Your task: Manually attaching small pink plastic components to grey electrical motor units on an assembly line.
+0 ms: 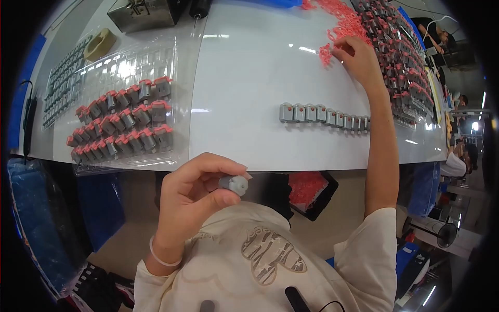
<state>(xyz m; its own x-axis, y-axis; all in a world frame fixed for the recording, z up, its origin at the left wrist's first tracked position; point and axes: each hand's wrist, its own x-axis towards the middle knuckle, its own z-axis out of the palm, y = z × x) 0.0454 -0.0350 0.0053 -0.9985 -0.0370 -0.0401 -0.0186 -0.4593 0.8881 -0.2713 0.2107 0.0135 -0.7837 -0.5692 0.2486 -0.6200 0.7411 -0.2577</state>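
Between the thumb and fingers of my left hand [195, 190] is a small grey electric motor [239, 185], held over the table's near edge with one end turned up. My right hand [358, 62] reaches to the far right, fingers curled together beside a loose heap of red plastic clips [344, 20]. Its fingertips touch the edge of the heap; whether a clip is pinched in them cannot be made out. Near my right forearm, a row of several bare grey motors [316, 113] lies on the white table [244, 93].
On the left, a clear plastic tray [179, 104] holds rows of motors with red clips [125, 122]. More clipped motors [397, 67] stand in stacked trays at right. A metal box [145, 15] and a tan ring-shaped piece [100, 44] lie far left. Below the table is a black bin of red pieces [309, 190].
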